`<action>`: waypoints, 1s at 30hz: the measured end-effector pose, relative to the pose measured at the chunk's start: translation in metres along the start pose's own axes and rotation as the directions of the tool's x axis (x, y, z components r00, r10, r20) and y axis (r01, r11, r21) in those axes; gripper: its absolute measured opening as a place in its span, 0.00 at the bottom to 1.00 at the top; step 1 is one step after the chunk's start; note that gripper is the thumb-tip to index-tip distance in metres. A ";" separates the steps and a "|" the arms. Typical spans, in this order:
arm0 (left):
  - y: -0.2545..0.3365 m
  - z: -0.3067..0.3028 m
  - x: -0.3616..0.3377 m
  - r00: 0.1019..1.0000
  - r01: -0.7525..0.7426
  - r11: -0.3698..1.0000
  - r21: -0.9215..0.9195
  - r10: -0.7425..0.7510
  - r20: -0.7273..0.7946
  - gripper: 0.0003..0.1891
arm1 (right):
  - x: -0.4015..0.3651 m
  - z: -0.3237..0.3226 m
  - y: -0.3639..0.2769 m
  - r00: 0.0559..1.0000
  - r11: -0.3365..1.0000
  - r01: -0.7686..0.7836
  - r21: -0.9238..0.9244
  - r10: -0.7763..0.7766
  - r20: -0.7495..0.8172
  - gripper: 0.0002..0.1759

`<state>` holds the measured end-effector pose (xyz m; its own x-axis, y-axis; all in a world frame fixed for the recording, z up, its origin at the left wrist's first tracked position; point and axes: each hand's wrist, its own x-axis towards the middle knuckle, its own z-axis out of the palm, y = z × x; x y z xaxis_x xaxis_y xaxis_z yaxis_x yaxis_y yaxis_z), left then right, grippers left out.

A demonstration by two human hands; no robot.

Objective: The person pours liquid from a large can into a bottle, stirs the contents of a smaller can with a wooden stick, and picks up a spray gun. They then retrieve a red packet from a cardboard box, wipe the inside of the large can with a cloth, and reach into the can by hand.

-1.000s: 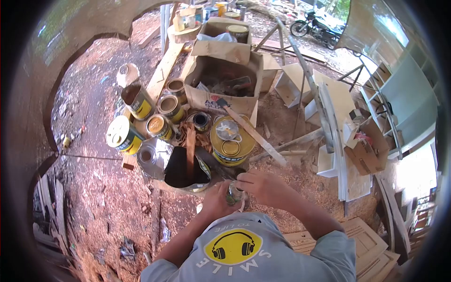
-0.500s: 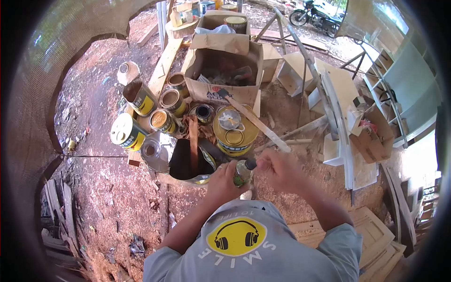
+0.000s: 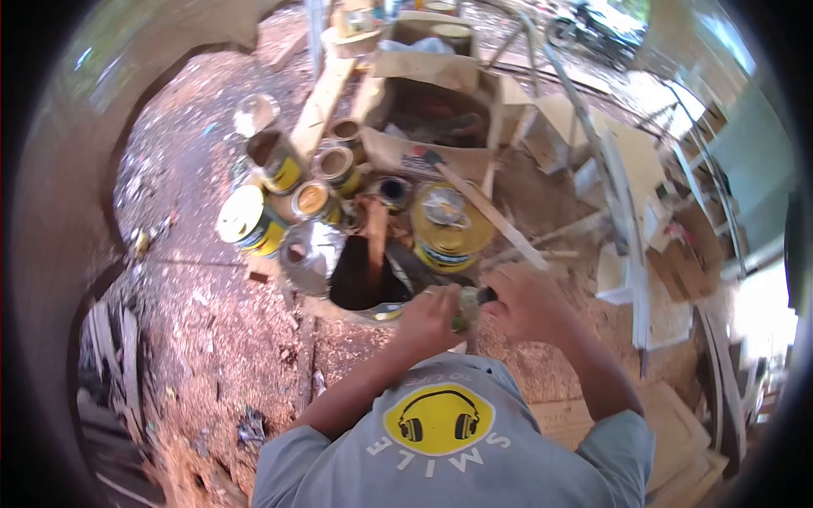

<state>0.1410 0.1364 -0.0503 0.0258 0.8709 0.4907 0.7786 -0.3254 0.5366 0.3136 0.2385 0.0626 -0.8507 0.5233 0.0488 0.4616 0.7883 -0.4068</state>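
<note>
My left hand is wrapped around a small clear bottle, which has something green inside near its bottom. At the bottle's top is a dark cap. My right hand is closed with its fingers at that cap. Just ahead of my left hand stands an open, dark-insided can with a wooden stick leaning in it. Beyond my hands is a large yellow-lidded can, and a long wooden stick with a dark end slants past it.
Several paint cans, including a white-lidded can, cluster to the left. Behind them is an open cardboard box. Long boards and another carton stand to the right. Sawdust covers the ground.
The view has shifted, so the cans and box appear further right and slightly lower, with some blur. My left hand stays on the bottle, and my right fingers are now closed at its cap.
</note>
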 end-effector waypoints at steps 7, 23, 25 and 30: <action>-0.002 -0.021 0.008 0.994 -0.070 0.995 0.073 0.063 0.091 0.42 | 0.006 0.027 0.000 0.965 0.958 -0.230 0.169 0.247 -0.086 0.19; -0.019 -0.088 0.010 0.974 -0.114 0.981 0.158 0.141 -0.175 0.40 | 0.034 0.012 -0.063 0.970 0.985 -0.045 0.166 0.083 -0.230 0.14; -0.028 -0.080 0.019 0.963 -0.112 0.976 0.185 0.152 -0.222 0.39 | 0.041 0.012 -0.068 0.958 0.935 -0.141 0.326 0.212 -0.195 0.15; -0.007 -0.088 0.042 0.930 0.123 0.976 0.182 -0.049 -0.365 0.39 | 0.096 -0.011 -0.007 0.890 0.987 -0.041 0.155 0.107 -0.444 0.18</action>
<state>0.0818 0.1429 0.0269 -0.2432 0.6914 0.6803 0.8769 -0.1431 0.4589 0.2313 0.2864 0.0801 -0.5960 0.6934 0.4049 0.4518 0.7065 -0.5447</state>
